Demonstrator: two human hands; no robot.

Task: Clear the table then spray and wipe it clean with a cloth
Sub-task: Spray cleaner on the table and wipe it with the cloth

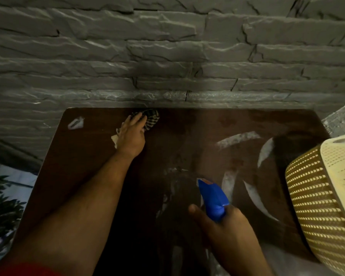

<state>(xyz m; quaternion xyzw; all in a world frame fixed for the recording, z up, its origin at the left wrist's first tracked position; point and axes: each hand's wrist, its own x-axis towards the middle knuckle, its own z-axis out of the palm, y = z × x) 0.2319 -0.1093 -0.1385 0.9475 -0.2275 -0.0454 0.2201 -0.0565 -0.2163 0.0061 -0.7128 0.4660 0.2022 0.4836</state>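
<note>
Up against a grey stone wall (167,46), one dark brown tabletop (197,132) carries white streaks, and one cream woven basket (323,196) overhangs its right edge. Across the far left part, the left hand (132,134) lies with fingers stretched forward, pressing on one checked cloth (152,117) at the back edge, a pale end of it showing beside the wrist. Nearer, the right hand (229,228) curls around one blue spray bottle (212,198), its nozzle aimed at the tabletop's middle, well apart from the cloth.
</note>
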